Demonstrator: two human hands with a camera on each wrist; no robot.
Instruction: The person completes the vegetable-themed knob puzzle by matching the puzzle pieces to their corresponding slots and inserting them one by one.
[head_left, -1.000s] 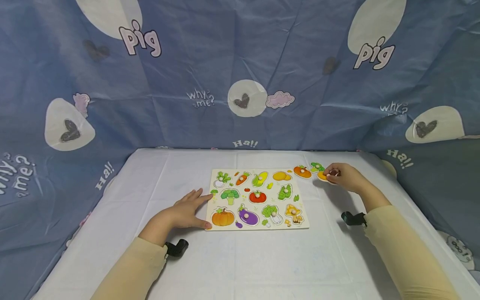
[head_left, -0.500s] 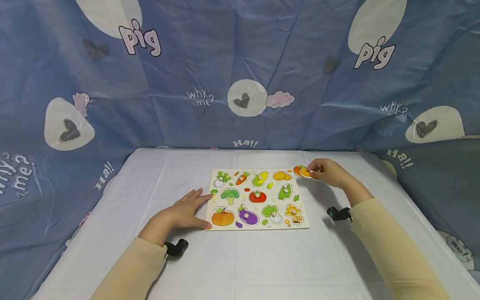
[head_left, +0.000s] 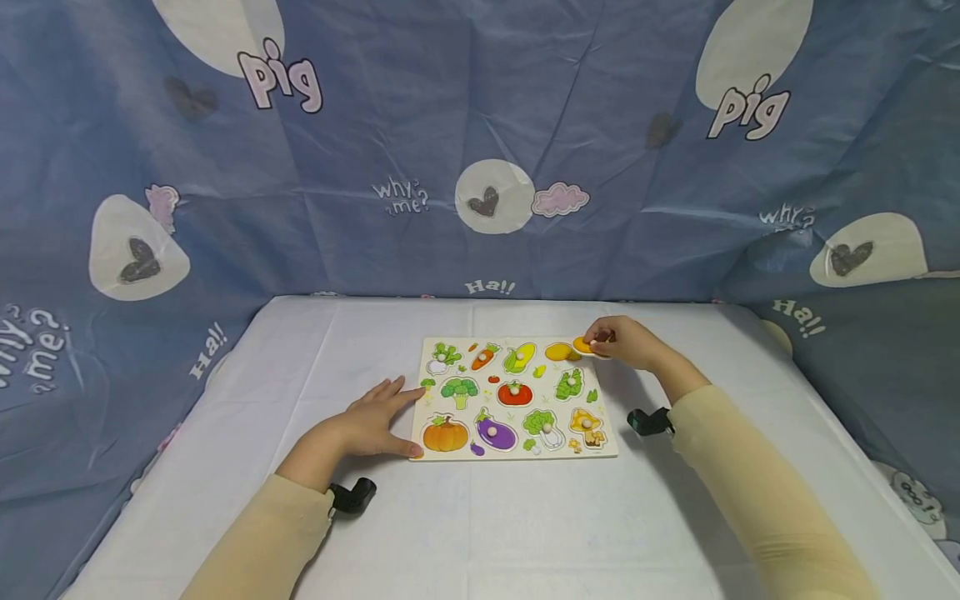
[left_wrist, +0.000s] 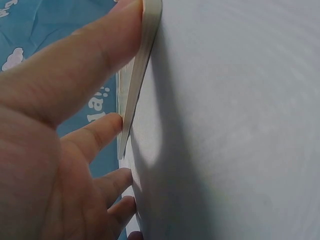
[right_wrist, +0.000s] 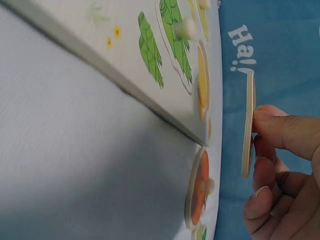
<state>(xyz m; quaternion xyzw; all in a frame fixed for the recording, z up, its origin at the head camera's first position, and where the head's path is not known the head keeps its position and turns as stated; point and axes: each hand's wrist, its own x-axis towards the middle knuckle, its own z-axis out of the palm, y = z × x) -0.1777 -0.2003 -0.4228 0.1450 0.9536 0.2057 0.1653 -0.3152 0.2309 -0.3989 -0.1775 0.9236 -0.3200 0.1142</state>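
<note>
My right hand pinches a flat yellow-orange puzzle piece above the far right corner of the vegetable puzzle board. In the right wrist view this piece stands edge-on between thumb and fingers, raised above the board. Just left of it lies the yellow potato-shaped recess. My left hand is spread along the board's left side, thumb at the near corner and index finger farther up. From the left wrist, the thumb touches the board's edge.
An orange pumpkin piece with a knob lies beside the board's corner, a green piece beyond it. Knobbed pieces such as the tomato and eggplant sit in the board. Pumpkin and broccoli pictures show no knobs.
My right hand has carried the yellow-orange piece leftward from the table's right side, past the pumpkin piece, to the board's far right corner. The left hand and board stay put.
</note>
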